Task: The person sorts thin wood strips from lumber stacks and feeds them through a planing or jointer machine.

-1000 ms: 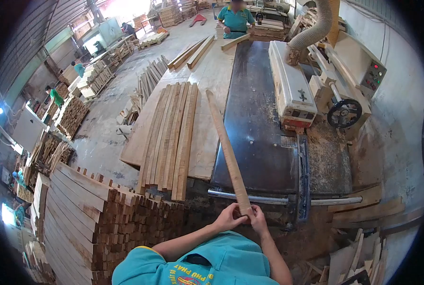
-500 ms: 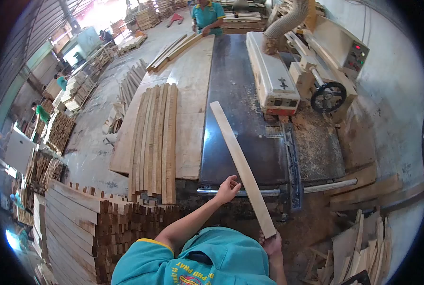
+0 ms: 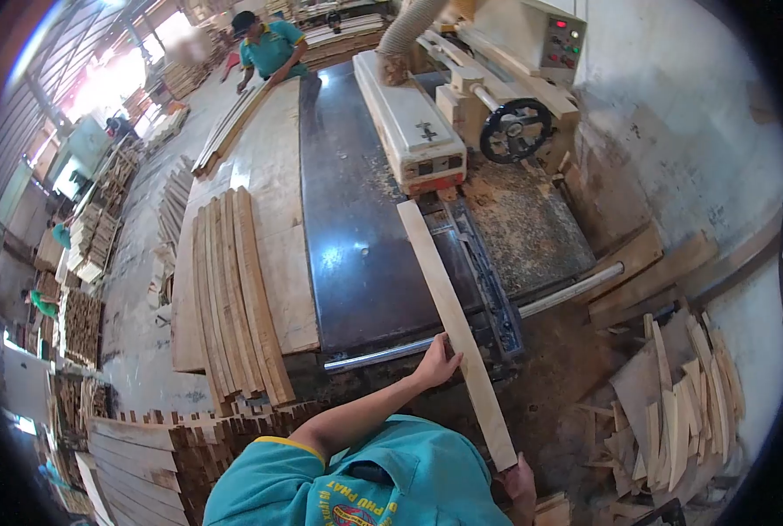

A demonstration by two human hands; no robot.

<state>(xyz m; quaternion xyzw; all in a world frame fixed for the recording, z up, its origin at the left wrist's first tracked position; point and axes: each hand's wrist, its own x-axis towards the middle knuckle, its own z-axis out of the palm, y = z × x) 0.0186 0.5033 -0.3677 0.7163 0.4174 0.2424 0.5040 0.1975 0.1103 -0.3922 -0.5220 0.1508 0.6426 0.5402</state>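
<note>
A long pale wooden board [image 3: 451, 316] slants from the front of the saw table up toward the machine's fence slot. My right hand [image 3: 519, 482] grips its near end, low in the view. Against the board's left edge, near its middle, my left hand [image 3: 439, 361] rests with fingers bent and the thumb apart. Its far end lies over the dark metal table [image 3: 356, 263], close to the white and cream machine housing [image 3: 413, 123]. Left of it, several wooden strips [image 3: 234, 298] lie side by side on the plywood table top [image 3: 277, 219].
Across the table a co-worker [image 3: 273, 53] touches some long strips [image 3: 234, 123]. A black handwheel [image 3: 515, 131] is on the machine. Stacked boards [image 3: 137, 465] stand at the lower left, offcuts [image 3: 681, 403] at the lower right. A metal rail [image 3: 383, 354] runs along the table's front.
The view has turned right. The board's far end is now nearer the machine, and my left hand has come against the board's edge. The co-worker leans over the strips.
</note>
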